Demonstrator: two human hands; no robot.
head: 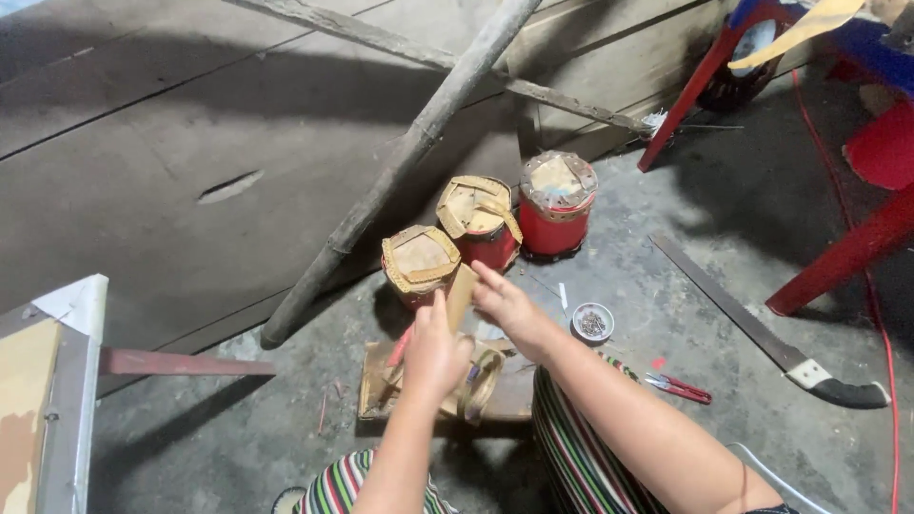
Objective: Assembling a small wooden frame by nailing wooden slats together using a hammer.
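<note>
From the head camera, the left hand (433,354) is closed around a flat tan strip (461,296) standing upright, and the right hand (506,306) pinches the strip's upper end. The left hand hides most of a small wooden board (379,385) and a woven ring (483,385) on the concrete floor (666,238). Three red containers (556,203) stand behind; one dish of nails (592,323), one long knife (762,333) and red snips (678,386) lie to the right.
</note>
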